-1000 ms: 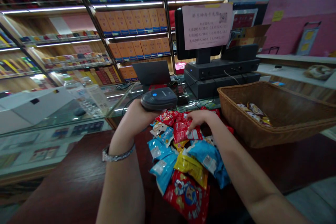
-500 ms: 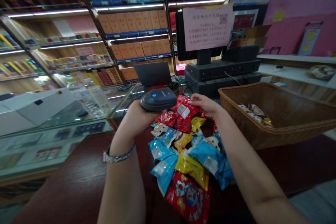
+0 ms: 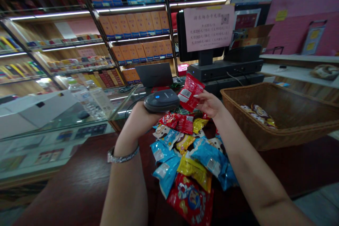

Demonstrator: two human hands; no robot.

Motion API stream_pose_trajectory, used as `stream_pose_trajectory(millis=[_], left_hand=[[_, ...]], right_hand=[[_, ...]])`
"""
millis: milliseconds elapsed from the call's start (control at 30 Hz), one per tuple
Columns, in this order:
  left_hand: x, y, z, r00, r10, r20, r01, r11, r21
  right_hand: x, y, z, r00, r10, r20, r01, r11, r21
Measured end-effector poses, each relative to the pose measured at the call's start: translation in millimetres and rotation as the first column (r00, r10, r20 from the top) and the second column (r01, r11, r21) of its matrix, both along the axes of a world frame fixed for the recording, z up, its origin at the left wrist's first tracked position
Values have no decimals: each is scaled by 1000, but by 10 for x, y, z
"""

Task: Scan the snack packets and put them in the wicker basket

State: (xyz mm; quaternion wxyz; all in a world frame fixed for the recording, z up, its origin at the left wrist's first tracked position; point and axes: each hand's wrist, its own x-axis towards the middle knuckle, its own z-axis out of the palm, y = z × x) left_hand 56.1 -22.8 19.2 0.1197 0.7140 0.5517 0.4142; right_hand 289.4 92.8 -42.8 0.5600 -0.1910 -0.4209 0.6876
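Observation:
My left hand (image 3: 140, 122) is closed round a dark barcode scanner (image 3: 162, 101) with a small blue light on top. Just right of the scanner's front end, my right hand (image 3: 210, 104) pinches a red snack packet (image 3: 191, 92) by its edge, its white barcode label turned toward the scanner. Below both hands lies a heap of snack packets, among them a blue packet (image 3: 208, 157), a yellow packet (image 3: 195, 171) and a large red packet (image 3: 191, 199) at the near end. The fingers under the scanner are partly hidden.
A wicker basket (image 3: 280, 132) with a few packets inside stands at the right. Behind are a laptop (image 3: 155, 74) and a monitor with a pink paper sign (image 3: 209, 28). Plastic bottles (image 3: 91, 100) and a white box (image 3: 50, 111) sit on the glass counter at left.
My right hand has lifted the red packet off the heap and tilted it up, its label now beside the scanner's front. My left hand and scanner have shifted only slightly.

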Motion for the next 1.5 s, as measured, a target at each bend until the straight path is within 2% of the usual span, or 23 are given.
stream_pose_trajectory(millis=[133, 333, 467, 667, 867, 933, 1000, 1033, 1067, 1100, 1133, 1167, 1200, 1233, 1267, 1300, 1333, 1400, 1433, 1500], left_hand=[[8, -14, -2, 1000, -3, -10, 3, 1000, 7], [-4, -1, -10, 998, 48, -44, -48, 999, 11], [6, 9, -12, 992, 99, -73, -99, 995, 5], [7, 29, -26, 982, 159, -98, -161, 987, -11], [12, 12, -12, 989, 122, -80, -123, 992, 0], [21, 4, -6, 990, 122, -66, -122, 993, 4], [27, -1, -2, 991, 123, -54, -123, 992, 0], [28, -3, -1, 991, 122, -46, -122, 992, 0], [27, -4, 0, 992, 120, -40, -120, 993, 0], [23, -5, 0, 992, 118, -33, -118, 993, 1], [17, -4, 0, 993, 117, -28, -117, 993, 2], [10, -3, -1, 993, 119, -24, -119, 993, 3], [2, -2, -2, 992, 121, -22, -121, 993, 3], [-5, 0, -3, 992, 125, -22, -125, 992, 2], [-12, 2, -4, 991, 129, -23, -129, 992, 0], [-17, 4, -5, 991, 133, -26, -133, 991, -2], [-21, 5, -6, 990, 135, -30, -135, 991, -4], [-26, 5, -7, 990, 139, -36, -139, 990, -4], [-28, 6, -8, 989, 140, -39, -141, 990, -4], [-41, 8, -11, 988, 146, -44, -146, 989, -2]], right_hand=[[-34, -55, 84, 989, -124, 82, 124, 992, 2], [-68, -9, 87, 960, -263, 93, 261, 965, 34], [-69, 17, 81, 951, -300, 71, 295, 953, 71], [-53, -26, 137, 961, -275, 38, 267, 953, 140], [-47, -29, 145, 948, -312, 69, 304, 947, 105], [-22, -15, 152, 941, -329, 75, 317, 939, 132], [66, -7, 180, 913, -398, 91, 374, 905, 202], [142, -10, 203, 877, -469, 105, 430, 864, 262], [242, -21, 231, 815, -566, 124, 502, 796, 338], [362, -40, 262, 720, -678, 147, 575, 702, 420], [498, -69, 292, 582, -796, 170, 642, 577, 506], [641, -105, 320, 404, -893, 200, 686, 440, 580], [785, -147, 342, 203, -948, 246, 702, 316, 638], [922, -190, 356, 16, -956, 293, 694, 222, 685], [1044, -230, 363, -121, -930, 347, 677, 178, 714], [1148, -264, 364, -216, -890, 402, 663, 168, 730], [1230, -287, 359, -272, -852, 447, 656, 176, 734], [1322, -298, 345, -316, -818, 481, 657, 177, 733], [1331, -283, 339, -322, -826, 463, 657, 157, 738], [1268, -220, 328, -283, -879, 382, 649, 117, 751]])
